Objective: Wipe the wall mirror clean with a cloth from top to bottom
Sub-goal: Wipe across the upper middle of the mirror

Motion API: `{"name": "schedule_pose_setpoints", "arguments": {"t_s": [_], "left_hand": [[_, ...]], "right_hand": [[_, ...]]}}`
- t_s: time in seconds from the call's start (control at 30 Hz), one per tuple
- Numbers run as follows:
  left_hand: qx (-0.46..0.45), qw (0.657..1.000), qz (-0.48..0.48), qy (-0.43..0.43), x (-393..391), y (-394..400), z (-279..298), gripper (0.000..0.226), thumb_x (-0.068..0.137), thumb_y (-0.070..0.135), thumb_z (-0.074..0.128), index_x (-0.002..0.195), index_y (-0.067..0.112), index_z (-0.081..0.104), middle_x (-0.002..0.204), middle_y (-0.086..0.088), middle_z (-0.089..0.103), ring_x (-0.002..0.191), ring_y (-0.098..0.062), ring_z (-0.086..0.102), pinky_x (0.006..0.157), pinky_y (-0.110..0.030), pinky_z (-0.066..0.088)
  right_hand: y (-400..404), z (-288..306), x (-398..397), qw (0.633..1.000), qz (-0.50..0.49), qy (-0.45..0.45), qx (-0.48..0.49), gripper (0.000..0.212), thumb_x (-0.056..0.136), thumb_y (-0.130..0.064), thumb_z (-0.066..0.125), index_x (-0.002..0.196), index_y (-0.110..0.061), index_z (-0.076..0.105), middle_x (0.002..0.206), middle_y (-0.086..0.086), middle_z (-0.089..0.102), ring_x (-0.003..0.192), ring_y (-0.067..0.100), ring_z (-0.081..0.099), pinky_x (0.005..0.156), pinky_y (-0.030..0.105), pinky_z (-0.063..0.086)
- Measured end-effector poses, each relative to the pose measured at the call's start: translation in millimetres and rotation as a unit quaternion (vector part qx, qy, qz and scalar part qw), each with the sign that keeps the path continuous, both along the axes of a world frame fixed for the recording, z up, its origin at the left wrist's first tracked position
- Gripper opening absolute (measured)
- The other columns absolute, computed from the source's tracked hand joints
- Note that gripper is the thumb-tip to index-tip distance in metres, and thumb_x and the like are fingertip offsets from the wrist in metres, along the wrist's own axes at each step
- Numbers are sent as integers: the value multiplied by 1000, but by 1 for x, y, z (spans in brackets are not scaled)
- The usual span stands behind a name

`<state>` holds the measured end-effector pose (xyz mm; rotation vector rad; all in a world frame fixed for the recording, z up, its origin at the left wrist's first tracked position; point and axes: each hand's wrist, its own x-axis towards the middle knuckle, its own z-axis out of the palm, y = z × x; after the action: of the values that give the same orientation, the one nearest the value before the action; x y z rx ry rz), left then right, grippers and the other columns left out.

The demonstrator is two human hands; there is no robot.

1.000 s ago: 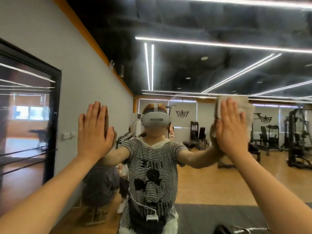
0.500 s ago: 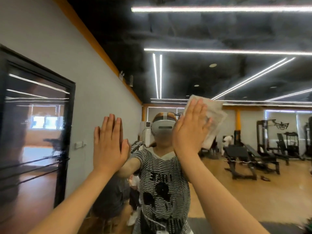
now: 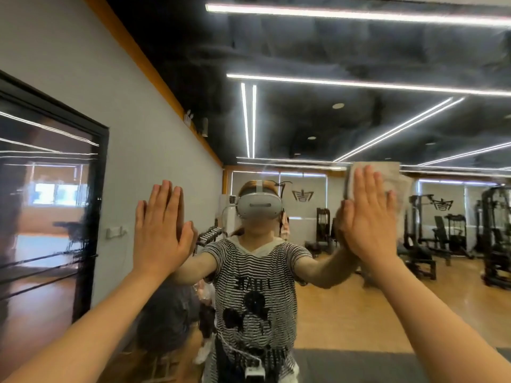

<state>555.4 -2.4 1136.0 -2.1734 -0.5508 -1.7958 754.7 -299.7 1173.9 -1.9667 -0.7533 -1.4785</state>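
Single head-worn camera faces the wall mirror [image 3: 359, 120] squarely, close up.

Mirror and cloth, cloth spread flat on the glass

The wall mirror [image 3: 318, 120] fills the view, upright, reflecting a gym with dark ceiling, strip lights and wooden floor. The cloth [image 3: 398, 183], pale grey-white and rumpled, lies flat against the glass on the right, at about head height, its top edge straight, partly hidden

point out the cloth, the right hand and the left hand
cloth [image 3: 391, 175], head view, upper part above the fingers
right hand [image 3: 369, 217], head view, back of the hand
left hand [image 3: 160, 230], head view, back of the hand
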Motion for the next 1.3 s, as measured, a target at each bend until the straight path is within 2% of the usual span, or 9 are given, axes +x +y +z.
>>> {"name": "schedule_pose_setpoints", "arguments": {"t_s": [0.13, 0.3, 0.5, 0.67, 0.77, 0.9, 1.03, 1.17, 1.3], "left_hand": [[6, 1000, 8, -11, 2, -1, 0, 69, 90, 38, 31, 151, 5, 23, 158, -17, 21, 146, -29, 15, 117, -47, 8], [21, 999, 14, -22, 2, -2, 0, 69, 89, 35, 33, 149, 4, 25, 156, -19, 25, 145, -30, 17, 118, -36, -5], [21, 1000, 8, -16, 2, 0, -1, 69, 89, 35, 33, 151, 7, 19, 157, -18, 23, 146, -28, 14, 118, -35, -6], [8, 1000, 3, -6, 1, 0, -2, 69, 90, 36, 33, 152, 9, 18, 159, -15, 19, 147, -27, 12, 119, -35, -8], [10, 1000, 7, 2, 0, 1, -1, 69, 90, 35, 35, 152, 9, 19, 159, -15, 19, 147, -24, 9, 119, -37, -4], [18, 1000, -8, 12, -5, 2, 0, 69, 90, 38, 35, 152, 11, 20, 159, -15, 21, 146, -24, 9, 118, -36, -6], [59, 997, -15, 52, -29, 11, 10, 62, 87, 36, 37, 143, 11, 41, 149, -15, 40, 137, -24, 26, 111, -46, 19], [105, 990, -3, 96, -70, 50, 20, 59, 84, 35, 36, 140, 15, 37, 144, -14, 42, 131, -28, 34, 108, -53, 27], [34, 999, 20, 21, -124, 114, 16, 59, 84, 23, 42, 141, 6, 39, 147, -22, 38, 135, -37, 32, 108, -58, 30]], "right_hand": [[-3, -3, 2, 998, -13, 22, 62, 63, 97, -38, 11, 155, -15, 4, 163, 6, 2, 149, 20, -1, 120, 43, 0], [43, 3, -25, 979, -8, 95, 182, 64, 97, -36, 13, 156, -13, 1, 163, 7, 0, 150, 24, 1, 120, 48, 3], [110, -4, -67, 998, 23, 14, 58, 60, 98, -40, 6, 152, -19, -10, 160, 2, -12, 146, 18, -13, 117, 42, -12], [159, -13, -96, 998, 27, -48, 8, 58, 100, -35, 17, 152, -15, 4, 159, 5, -2, 148, 23, 0, 118, 40, -12], [161, -14, -97, 998, 29, -57, 14, 57, 100, -35, 18, 153, -14, 10, 159, 6, 5, 148, 23, 7, 118, 43, 0], [161, -13, -96, 998, 23, -60, 7, 59, 99, -34, 21, 153, -14, 12, 160, 6, 9, 148, 23, 9, 118, 40, -2], [160, -14, -96, 998, 19, -53, 3, 59, 99, -35, 21, 153, -15, 7, 160, 5, 6, 148, 23, 7, 118, 40, -1], [159, -13, -99, 999, 3, -49, -3, 59, 101, -37, 23, 154, -17, 6, 161, 3, 4, 148, 17, 0, 118, 35, -13], [160, -13, -100, 999, -11, -42, -6, 60, 101, -41, 18, 154, -15, 9, 162, 5, 7, 148, 15, 1, 118, 36, -10]]}}
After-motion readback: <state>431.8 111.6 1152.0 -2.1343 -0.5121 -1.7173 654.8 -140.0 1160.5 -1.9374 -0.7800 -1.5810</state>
